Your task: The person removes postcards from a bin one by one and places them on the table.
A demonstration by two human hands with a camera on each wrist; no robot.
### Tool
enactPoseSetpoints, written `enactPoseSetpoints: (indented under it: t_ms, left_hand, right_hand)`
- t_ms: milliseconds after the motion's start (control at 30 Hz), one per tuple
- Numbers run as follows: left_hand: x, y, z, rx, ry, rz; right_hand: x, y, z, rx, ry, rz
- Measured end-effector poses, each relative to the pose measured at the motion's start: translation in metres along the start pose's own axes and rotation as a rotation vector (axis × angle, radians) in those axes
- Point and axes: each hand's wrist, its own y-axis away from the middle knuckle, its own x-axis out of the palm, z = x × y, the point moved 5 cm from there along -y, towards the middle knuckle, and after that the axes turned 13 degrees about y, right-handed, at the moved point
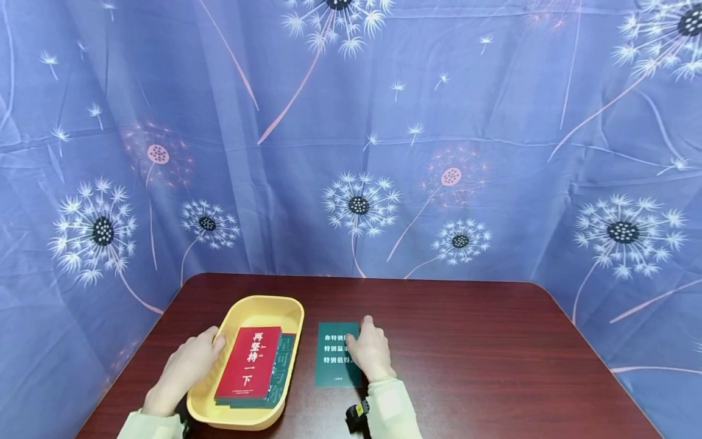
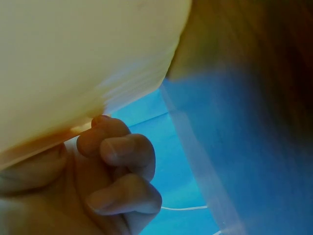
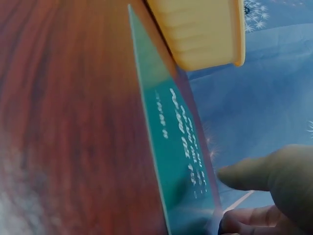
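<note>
My left hand (image 1: pixel 186 366) grips the left rim of a yellow plastic tub (image 1: pixel 300 317), its fingers curled along the outer wall in the left wrist view. Inside the tub, a red notebook (image 1: pixel 249 363) with white characters lies on top of dark green ones (image 1: pixel 282 366). To the right of the tub, a thin green notebook (image 1: pixel 334 369) with white printed lines lies flat on the table. My right hand (image 1: pixel 373 350) is at its upper right edge, the thumb overlapping the cover in the head view. In the right wrist view, thumb (image 3: pixel 249 174) and fingers stand apart.
The dark red wooden table (image 1: pixel 482 353) has rounded far corners. A blue curtain (image 1: pixel 296 201) printed with dandelions hangs behind it and along both sides. A small black device (image 1: pixel 358 411) sits on my right wrist.
</note>
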Motion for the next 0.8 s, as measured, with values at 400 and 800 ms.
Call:
enactPoseSetpoints:
  t_ms: [400,800]
  left_hand:
    - [0.001,0.0,0.0,0.018,-0.005,-0.005]
    - [0.0,0.0,-0.001,0.018,-0.009,-0.012]
  right_hand:
    - [-0.004,0.002,0.003,0.001,-0.024,0.012]
    - [-0.026,0.009,0.025,-0.138,-0.159,-0.045]
